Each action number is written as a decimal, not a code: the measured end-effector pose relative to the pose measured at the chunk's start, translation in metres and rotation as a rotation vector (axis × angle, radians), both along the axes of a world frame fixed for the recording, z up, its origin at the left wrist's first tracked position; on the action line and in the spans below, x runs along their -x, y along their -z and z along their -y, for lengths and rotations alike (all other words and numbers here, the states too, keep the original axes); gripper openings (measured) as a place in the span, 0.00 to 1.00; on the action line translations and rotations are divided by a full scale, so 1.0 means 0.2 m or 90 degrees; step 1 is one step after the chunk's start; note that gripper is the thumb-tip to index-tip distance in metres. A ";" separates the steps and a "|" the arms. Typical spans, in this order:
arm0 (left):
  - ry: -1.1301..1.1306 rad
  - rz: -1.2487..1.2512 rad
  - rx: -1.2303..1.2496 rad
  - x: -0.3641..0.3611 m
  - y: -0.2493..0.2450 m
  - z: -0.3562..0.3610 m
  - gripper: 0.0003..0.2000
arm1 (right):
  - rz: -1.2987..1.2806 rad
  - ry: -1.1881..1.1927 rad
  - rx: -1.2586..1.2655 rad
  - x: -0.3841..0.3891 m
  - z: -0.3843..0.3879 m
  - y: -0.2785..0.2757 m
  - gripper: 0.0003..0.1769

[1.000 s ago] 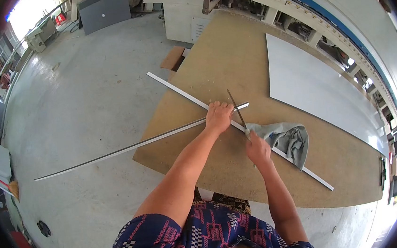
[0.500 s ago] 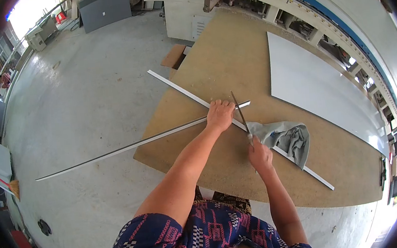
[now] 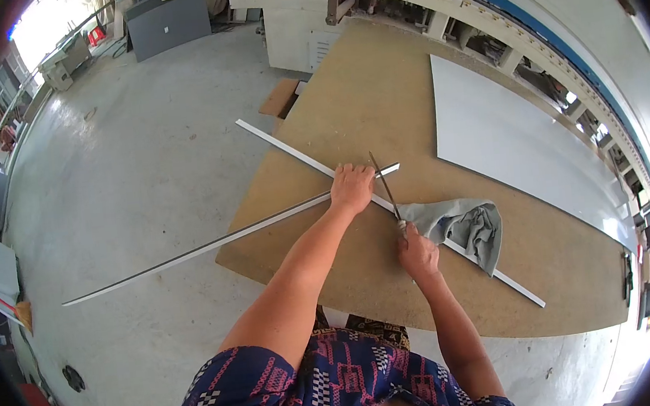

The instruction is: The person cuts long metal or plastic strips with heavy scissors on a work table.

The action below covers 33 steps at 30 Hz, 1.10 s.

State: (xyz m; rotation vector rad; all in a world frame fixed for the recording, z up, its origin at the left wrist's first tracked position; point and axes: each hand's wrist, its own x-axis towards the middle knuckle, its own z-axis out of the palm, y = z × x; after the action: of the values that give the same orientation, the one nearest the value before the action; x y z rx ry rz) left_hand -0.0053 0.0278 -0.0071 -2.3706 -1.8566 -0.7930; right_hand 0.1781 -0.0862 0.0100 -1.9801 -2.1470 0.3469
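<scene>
Head, left hand (image 3: 352,188) curled, right (image 3: 417,253) seemingly fisted

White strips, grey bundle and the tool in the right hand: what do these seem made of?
White strips: plastic or coated metal, smooth and straight; can't tell which. Grey bundle: likely cloth, matte, from its soft folds. Tool: likely dull metal along its thin, dark, straight length; its gripped end is mostly hidden.

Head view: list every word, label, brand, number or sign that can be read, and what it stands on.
No text can be read.
Small white square on the dark grey flat panel: too small to read.
Gold marks on the black patterned cloth: too small to make out.
Thin, dark, straight-bladed tool in the right hand: no legible marking.
</scene>
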 end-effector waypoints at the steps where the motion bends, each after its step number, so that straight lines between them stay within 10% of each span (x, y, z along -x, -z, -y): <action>1: -0.002 0.000 -0.010 0.00 0.01 0.00 0.07 | -0.001 -0.001 -0.003 0.00 -0.01 0.00 0.26; 24: 0.069 0.052 -0.009 0.10 -0.10 0.23 0.09 | 0.067 -0.027 0.069 0.00 -0.02 -0.03 0.38; 28: 0.348 0.150 -0.017 -0.06 -0.36 0.42 0.09 | 0.035 -0.012 0.047 -0.01 -0.02 0.03 0.31; 30: 0.558 0.243 0.098 -0.25 -0.52 0.56 0.08 | 0.245 0.358 -0.035 -0.02 -0.15 0.39 0.32; 33: 0.915 0.390 0.025 -0.50 -0.80 0.94 0.09 | 0.154 0.166 -0.019 -0.01 -0.07 0.16 0.32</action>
State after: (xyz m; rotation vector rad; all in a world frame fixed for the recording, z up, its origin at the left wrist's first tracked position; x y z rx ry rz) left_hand 0.0953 -0.1604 0.1536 -3.4710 0.2500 -1.5785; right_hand 0.1810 -0.0722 -0.0218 -2.3520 -1.9713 0.0339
